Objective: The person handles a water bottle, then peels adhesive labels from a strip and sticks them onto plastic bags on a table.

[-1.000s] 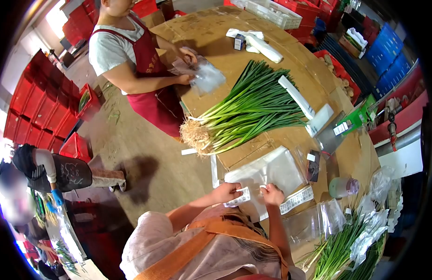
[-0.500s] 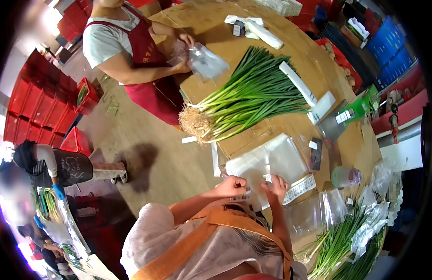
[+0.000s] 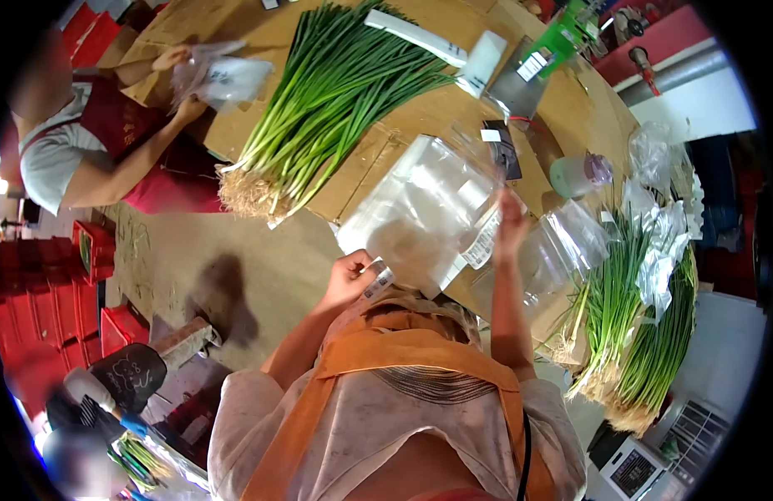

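A strip of printed labels [image 3: 380, 282], its text too small to read, is dangling from a worker's left hand [image 3: 350, 275], fingers clamped on one end, beside stacked clear plastic bags [image 3: 411, 179]. The right hand [image 3: 510, 225] is appearing blurred near a second label strip [image 3: 484, 240], its grip impossible to tell. Beyond, scallions [image 3: 336, 100] are lying near a co-worker's maroon apron [image 3: 176, 182] bearing illegible lettering.

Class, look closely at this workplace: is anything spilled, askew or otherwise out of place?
Yes, mildly. Green scraps lie on the floor near the red crates, where they look dropped rather than placed. At the right, crumpled plastic lies untidily over part of the green onion bunches. Nothing looks clearly damaged.
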`<move>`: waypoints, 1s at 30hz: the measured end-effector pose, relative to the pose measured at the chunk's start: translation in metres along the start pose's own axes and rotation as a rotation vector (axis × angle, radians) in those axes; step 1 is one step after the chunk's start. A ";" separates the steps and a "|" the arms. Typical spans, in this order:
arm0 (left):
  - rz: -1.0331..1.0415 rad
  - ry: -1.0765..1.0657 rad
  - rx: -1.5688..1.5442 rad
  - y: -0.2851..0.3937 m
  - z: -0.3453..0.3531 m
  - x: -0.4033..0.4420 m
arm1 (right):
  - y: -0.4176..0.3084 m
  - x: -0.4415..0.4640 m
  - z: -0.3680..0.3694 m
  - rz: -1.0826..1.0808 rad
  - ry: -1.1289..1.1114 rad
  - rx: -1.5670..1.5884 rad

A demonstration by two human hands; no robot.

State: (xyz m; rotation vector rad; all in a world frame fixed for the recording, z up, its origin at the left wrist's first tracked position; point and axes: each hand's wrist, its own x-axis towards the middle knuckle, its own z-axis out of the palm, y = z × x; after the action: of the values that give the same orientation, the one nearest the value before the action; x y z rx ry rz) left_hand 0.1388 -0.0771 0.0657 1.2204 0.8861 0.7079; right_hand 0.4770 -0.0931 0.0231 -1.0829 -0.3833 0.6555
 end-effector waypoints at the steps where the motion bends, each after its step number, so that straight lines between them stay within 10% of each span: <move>1: -0.011 0.014 0.029 -0.002 -0.001 0.000 | -0.065 0.002 0.032 -0.115 0.146 -0.448; 4: -0.099 0.044 0.077 0.002 0.003 0.007 | -0.090 0.000 0.030 -0.582 0.116 -0.699; 9: -0.111 -0.279 0.157 0.014 0.024 0.021 | -0.051 -0.082 0.080 0.100 -0.970 -0.594; 14: -0.130 -0.227 0.380 0.004 0.006 0.023 | 0.004 -0.094 0.065 0.294 -0.657 -0.461; 20: -0.173 -0.113 0.113 0.006 -0.002 0.011 | 0.017 -0.059 0.042 -0.449 -0.600 -1.513; 23: 0.080 -0.090 0.046 -0.005 -0.005 0.007 | 0.024 -0.067 0.028 -0.465 -0.640 -1.433; 30: -0.058 -0.111 -0.038 -0.002 0.002 0.004 | 0.010 -0.085 0.035 -0.263 -0.682 -1.536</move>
State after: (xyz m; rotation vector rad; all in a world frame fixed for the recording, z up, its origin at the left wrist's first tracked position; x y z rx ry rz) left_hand 0.1423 -0.0749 0.0635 1.1844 0.8095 0.6014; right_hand 0.3893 -0.1219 0.0315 -2.1559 -1.7714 0.3992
